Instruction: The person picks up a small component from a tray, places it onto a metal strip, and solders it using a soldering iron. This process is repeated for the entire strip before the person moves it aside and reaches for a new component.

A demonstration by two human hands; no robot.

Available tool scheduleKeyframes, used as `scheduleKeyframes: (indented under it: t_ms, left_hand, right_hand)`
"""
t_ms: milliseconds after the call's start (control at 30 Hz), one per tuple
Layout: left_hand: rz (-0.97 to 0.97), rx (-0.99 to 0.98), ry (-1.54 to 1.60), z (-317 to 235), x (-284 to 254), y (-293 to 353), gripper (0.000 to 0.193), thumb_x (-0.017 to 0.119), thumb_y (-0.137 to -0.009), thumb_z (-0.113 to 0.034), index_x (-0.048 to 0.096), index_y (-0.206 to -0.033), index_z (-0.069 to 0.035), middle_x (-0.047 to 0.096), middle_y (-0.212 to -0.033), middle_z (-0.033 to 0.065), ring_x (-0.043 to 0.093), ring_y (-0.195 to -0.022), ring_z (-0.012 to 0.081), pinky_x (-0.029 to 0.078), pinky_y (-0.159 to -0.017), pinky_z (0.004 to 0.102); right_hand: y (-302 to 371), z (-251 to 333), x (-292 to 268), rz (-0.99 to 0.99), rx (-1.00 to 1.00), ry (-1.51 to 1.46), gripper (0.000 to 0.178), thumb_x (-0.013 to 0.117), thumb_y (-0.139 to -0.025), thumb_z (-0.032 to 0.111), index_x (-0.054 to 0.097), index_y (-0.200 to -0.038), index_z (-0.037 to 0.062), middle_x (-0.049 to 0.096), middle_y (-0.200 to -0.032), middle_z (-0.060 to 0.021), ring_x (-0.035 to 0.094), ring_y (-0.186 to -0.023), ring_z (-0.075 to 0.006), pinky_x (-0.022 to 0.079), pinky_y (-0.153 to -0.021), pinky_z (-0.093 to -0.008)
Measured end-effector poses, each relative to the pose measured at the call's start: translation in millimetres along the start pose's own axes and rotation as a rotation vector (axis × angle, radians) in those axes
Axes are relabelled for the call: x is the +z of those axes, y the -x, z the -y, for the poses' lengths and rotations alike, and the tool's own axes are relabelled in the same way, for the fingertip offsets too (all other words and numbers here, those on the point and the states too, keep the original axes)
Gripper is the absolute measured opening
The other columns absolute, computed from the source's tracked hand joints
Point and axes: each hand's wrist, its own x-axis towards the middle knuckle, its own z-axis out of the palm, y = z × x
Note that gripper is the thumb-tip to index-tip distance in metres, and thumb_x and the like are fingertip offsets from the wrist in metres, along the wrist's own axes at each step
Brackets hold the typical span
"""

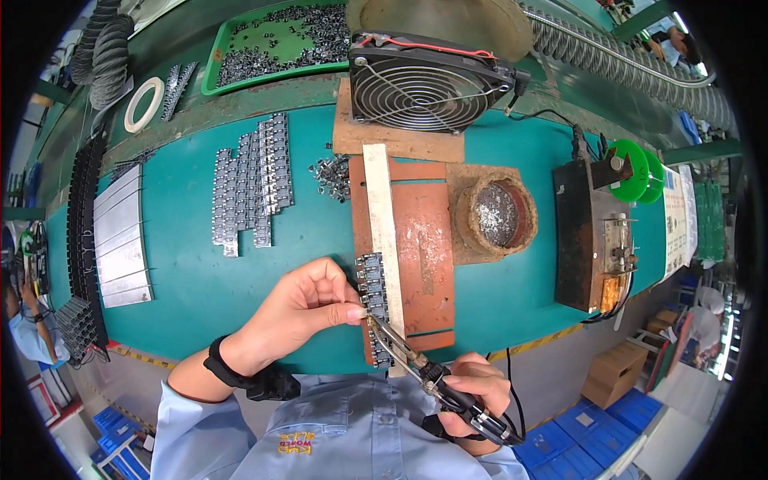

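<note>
My right hand [478,390] is wrapped round a black-handled soldering iron [460,400] with a thin metal feed tube along it. The iron points up and left, its tip close to a strip of small circuit boards [374,280]. This strip lies along a pale straight bar [382,208] on a reddish-brown board [424,248]. My left hand [308,308] is closed in a pinch at the strip's left edge, thumb and forefinger almost at the iron's tip. Whatever sits between those fingertips is too small to make out.
Left of the board lie several circuit strips [252,184], a loose pile of small parts [332,176] and a metal plate [122,236]. A fan [432,84] and green parts tray [276,44] stand behind. To the right are a round pot [496,212], control box [588,240] and green reel [632,170].
</note>
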Motion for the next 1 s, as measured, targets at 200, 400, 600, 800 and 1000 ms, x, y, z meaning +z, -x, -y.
scheduleKeyframes:
  t_ms: [200, 400, 600, 800, 1000]
  left_hand:
    - [0.001, -0.002, -0.003, 0.3, -0.5, -0.2, 0.018, 0.058, -0.079, 0.002, 0.042, -0.079, -0.006, 0.058, -0.082, 0.0054, 0.055, -0.077, 0.0090, 0.045, -0.070, 0.0222]
    - [-0.004, -0.003, 0.006, -1.7, 0.8, 1.2, 0.018, 0.058, -0.080, 0.002, 0.042, -0.078, -0.006, 0.058, -0.081, 0.0051, 0.056, -0.078, 0.0091, 0.045, -0.071, 0.0221]
    - [0.001, 0.006, -0.019, -0.5, 1.1, 0.3, 0.018, 0.058, -0.079, 0.001, 0.042, -0.078, -0.006, 0.059, -0.082, 0.0051, 0.056, -0.078, 0.0094, 0.045, -0.071, 0.0221]
    - [0.012, 0.021, -0.020, 0.7, 0.9, 2.8, 0.016, 0.059, -0.079, 0.000, 0.044, -0.080, -0.006, 0.059, -0.082, 0.0050, 0.057, -0.077, 0.0094, 0.045, -0.071, 0.0218]
    - [-0.036, 0.103, -0.176, -13.8, -6.5, 2.9, 0.013, 0.059, -0.079, -0.002, 0.048, -0.084, -0.005, 0.059, -0.081, 0.0049, 0.057, -0.076, 0.0102, 0.046, -0.067, 0.0225]
  right_hand:
    - [-0.2, 0.3, 0.0, 0.029, -0.021, 0.050, 0.034, 0.069, -0.068, 0.020, 0.055, -0.089, -0.0021, 0.052, -0.051, -0.0055, 0.050, -0.045, -0.0186, 0.043, -0.052, -0.0314]
    - [15.0, -7.1, -5.5, -0.068, 0.015, 0.066, 0.045, 0.069, -0.070, 0.027, 0.047, -0.100, 0.0004, 0.055, -0.065, -0.0083, 0.050, -0.060, -0.0155, 0.042, -0.058, -0.0301]
    - [-0.5, -7.4, 7.7, -0.601, 0.236, 0.139, 0.043, 0.065, -0.072, 0.017, 0.043, -0.106, 0.0023, 0.050, -0.086, -0.0094, 0.049, -0.073, -0.0140, 0.041, -0.067, -0.0249]
    - [-14.3, -6.6, 7.7, -0.582, 0.314, 0.149, 0.039, 0.056, -0.075, 0.004, 0.040, -0.110, 0.0027, 0.047, -0.089, -0.0080, 0.048, -0.078, -0.0128, 0.040, -0.068, -0.0226]
    - [-17.3, -19.5, 9.7, -0.579, 0.248, 0.027, 0.037, 0.056, -0.075, 0.003, 0.041, -0.109, 0.0028, 0.047, -0.086, -0.0066, 0.047, -0.074, -0.0112, 0.039, -0.064, -0.0216]
